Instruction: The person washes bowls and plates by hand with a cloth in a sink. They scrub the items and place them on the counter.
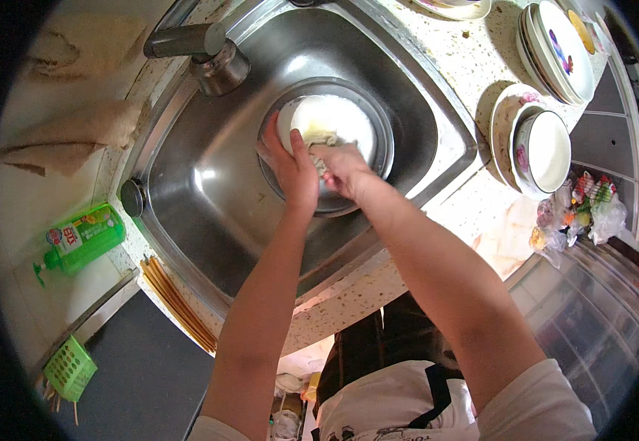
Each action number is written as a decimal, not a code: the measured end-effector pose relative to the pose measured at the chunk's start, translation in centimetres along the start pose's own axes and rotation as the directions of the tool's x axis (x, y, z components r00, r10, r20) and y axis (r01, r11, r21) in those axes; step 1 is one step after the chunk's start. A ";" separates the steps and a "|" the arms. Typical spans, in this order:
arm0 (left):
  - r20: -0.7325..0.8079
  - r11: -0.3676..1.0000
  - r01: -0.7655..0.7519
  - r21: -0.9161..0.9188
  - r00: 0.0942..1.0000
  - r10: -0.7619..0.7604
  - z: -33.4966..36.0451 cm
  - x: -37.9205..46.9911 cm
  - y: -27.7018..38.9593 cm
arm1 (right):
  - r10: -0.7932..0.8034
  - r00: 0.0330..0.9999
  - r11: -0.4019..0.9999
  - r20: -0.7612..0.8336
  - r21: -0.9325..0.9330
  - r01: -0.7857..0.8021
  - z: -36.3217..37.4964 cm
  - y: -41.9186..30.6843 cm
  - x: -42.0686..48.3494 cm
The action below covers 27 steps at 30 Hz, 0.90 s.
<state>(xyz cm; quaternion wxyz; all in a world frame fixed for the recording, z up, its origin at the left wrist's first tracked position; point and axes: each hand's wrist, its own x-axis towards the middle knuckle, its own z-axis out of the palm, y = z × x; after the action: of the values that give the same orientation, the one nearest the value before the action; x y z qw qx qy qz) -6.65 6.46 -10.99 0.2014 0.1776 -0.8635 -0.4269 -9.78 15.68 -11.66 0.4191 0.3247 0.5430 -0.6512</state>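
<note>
A white bowl (352, 116) is tilted over a round metal basin (388, 146) inside the stainless steel sink (198, 231). On the bowl's near left side, my left hand (292, 165) grips it with the thumb raised along the edge. A pale, wrinkled cloth (319, 136) is bunched in my right hand (344, 168) and pressed against the bowl. Both hands are close together, and my right fingertips are partly hidden. The metal faucet (217, 60) stands at the sink's upper left.
Stacked bowls (542, 151) and plates (564, 55) stand on the speckled counter at right. Bagged items (584, 209) lie beyond them. Chopsticks (176, 306) lie along the sink's left front edge, near a green soap bottle (85, 237) and a green perforated holder (71, 368).
</note>
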 end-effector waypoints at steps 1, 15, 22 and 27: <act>-0.017 1.000 -0.016 0.011 1.000 0.016 -0.2 0.1 -0.2 | 0.046 0.997 0.999 0.055 0.007 -0.046 0.2 0.1 -0.1; 0.458 1.000 -0.002 0.031 0.889 -0.013 -3.4 3.8 0.1 | -0.611 0.738 -0.008 0.286 -0.935 0.355 -2.2 -5.7 0.1; 0.088 0.991 -0.112 0.076 0.991 0.105 -2.0 2.4 0.5 | 0.069 0.996 0.991 0.060 -0.120 -0.062 -0.5 0.3 0.9; 0.427 0.941 -0.088 0.325 0.902 -0.063 -3.6 3.8 -3.2 | -0.548 0.742 -0.166 0.386 -0.920 0.356 -1.4 -6.7 -2.4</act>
<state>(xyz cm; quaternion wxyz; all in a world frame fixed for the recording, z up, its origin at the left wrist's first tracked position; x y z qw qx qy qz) -7.71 0.37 -10.86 -0.0251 0.1051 -0.9477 -0.3003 -14.85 17.88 -6.94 0.2215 -0.2206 0.9337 -0.1749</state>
